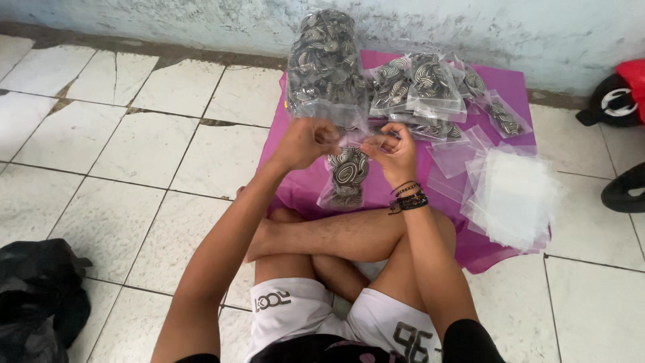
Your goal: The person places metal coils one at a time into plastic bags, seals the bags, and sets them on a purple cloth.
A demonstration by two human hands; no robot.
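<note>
Seated cross-legged on cracked white floor tiles (134, 141). Both of my hands pinch the top edge of a small clear plastic pouch filled with black-and-white striped pieces (347, 176). It hangs with its long axis vertical, toward 6 o'clock from my grip, over the magenta cloth (299, 181). My left hand (306, 141) holds the 9 o'clock corner, fingers pressed together; my right hand (393, 151) pinches the 3 o'clock corner, thumb against forefinger. Both are equally near. A large clear bag of the same pieces (324, 67) stands at 12 o'clock, filled pouches (430, 84) at 1 o'clock, a stack of empty clear pouches (510, 195) at 3 o'clock.
</note>
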